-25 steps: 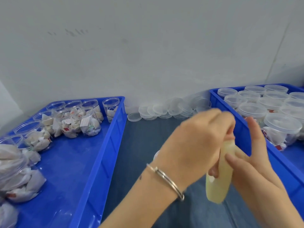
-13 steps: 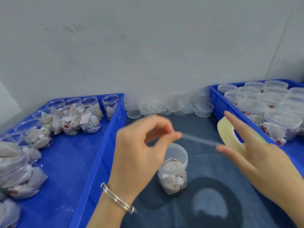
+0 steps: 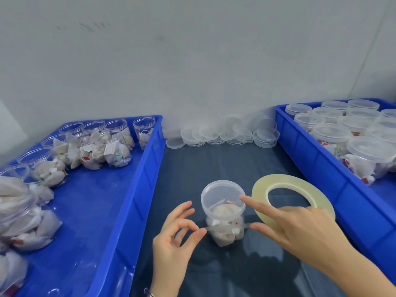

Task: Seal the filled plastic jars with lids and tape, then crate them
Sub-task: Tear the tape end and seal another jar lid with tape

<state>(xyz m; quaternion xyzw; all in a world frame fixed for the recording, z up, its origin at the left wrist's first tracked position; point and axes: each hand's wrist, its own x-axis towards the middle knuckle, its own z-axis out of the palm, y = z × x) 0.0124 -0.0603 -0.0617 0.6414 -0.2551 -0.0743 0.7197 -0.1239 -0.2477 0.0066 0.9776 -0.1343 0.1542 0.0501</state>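
The tape (image 3: 226, 226) runs level across the jar (image 3: 225, 213), its free end pinched in the left hand (image 3: 177, 234); the right hand (image 3: 300, 228) grips the roll (image 3: 293, 185).

Premises are operating as a small packing workstation. Blue plastic crates (image 3: 137, 189) are holding batches of filled jars (image 3: 102, 151), with loose lids (image 3: 225, 133) lying against a bare wall (image 3: 192, 61).

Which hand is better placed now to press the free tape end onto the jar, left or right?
Probably the left. The left hand pinches the free end of the tape strip right beside the lidded jar. The right hand holds the tape roll, so it is occupied.
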